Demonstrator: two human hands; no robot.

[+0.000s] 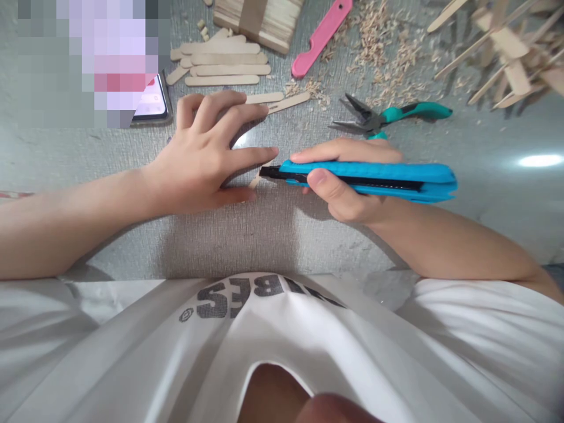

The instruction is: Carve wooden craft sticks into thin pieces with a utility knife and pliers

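Observation:
My left hand (207,155) lies flat on the grey table with fingers spread, pressing down a small wooden stick piece (255,178) that peeks out under the index finger. My right hand (348,182) is closed around a blue utility knife (374,179), held sideways. The knife's black tip sits right at the stick piece, close to my left fingertips.
Loose wooden craft sticks (224,61) and a bundled stack (259,17) lie at the back. A pink knife (321,36), teal-handled pliers (388,116), wood shavings (383,53), a phone (152,104) and a stick structure (511,47) surround the spot.

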